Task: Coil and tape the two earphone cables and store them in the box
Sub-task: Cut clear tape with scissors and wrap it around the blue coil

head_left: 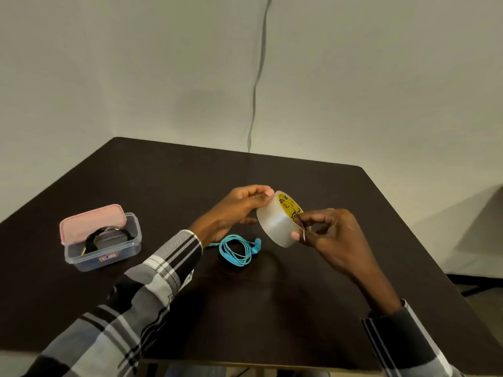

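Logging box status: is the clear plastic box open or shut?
Open. The clear plastic box has its pink lid propped tilted at its back rim, leaving the black coiled cable inside exposed.

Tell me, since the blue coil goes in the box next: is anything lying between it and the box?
Only the left sleeve crosses the stretch of table between the blue earphone coil and the box. The pink lid leans across the box's back part; its front is open, with the black coil inside.

Your left hand (234, 210) grips tape roll (277, 221) above table (272, 308) — right hand (326, 235) pinches its edge. Blue earphone coil (236, 250) below; black coil (107, 235) sits in box (109, 257) — lid (92, 221) propped.
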A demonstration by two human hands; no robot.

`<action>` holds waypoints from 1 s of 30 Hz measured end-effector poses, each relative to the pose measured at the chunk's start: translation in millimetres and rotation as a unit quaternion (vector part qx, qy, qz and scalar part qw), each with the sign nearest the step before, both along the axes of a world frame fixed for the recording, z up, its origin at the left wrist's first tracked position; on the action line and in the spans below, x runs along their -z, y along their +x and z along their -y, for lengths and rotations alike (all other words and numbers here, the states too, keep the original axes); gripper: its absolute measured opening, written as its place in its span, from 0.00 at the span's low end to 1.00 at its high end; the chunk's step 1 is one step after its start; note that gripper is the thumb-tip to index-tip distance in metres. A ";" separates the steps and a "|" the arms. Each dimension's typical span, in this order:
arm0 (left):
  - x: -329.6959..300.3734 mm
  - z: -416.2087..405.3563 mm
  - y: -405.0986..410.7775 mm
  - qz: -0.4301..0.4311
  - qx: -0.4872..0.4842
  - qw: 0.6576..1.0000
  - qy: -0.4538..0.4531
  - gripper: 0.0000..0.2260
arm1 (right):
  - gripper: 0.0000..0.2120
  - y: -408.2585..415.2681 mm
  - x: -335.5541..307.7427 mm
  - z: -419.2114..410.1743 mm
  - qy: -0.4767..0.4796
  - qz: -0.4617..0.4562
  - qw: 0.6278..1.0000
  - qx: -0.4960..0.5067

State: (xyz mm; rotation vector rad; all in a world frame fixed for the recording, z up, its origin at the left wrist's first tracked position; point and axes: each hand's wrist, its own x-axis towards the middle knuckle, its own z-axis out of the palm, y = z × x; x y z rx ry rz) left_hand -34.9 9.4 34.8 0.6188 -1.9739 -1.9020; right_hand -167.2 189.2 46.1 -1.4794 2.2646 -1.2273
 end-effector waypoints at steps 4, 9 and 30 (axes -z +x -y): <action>-4.7 5.3 8.8 -0.032 0.007 0.999 0.006 0.16 | 0.12 -0.2 5.3 5.1 -0.030 -0.001 0.999 -0.017; -9.4 12.1 10.2 -0.050 -0.031 0.998 -0.008 0.13 | 0.13 -2.9 8.9 11.2 -0.064 0.035 0.996 -0.043; -13.7 32.0 17.9 0.006 -0.011 0.998 0.062 0.14 | 0.09 -11.5 24.0 19.8 -0.140 0.140 0.959 -0.201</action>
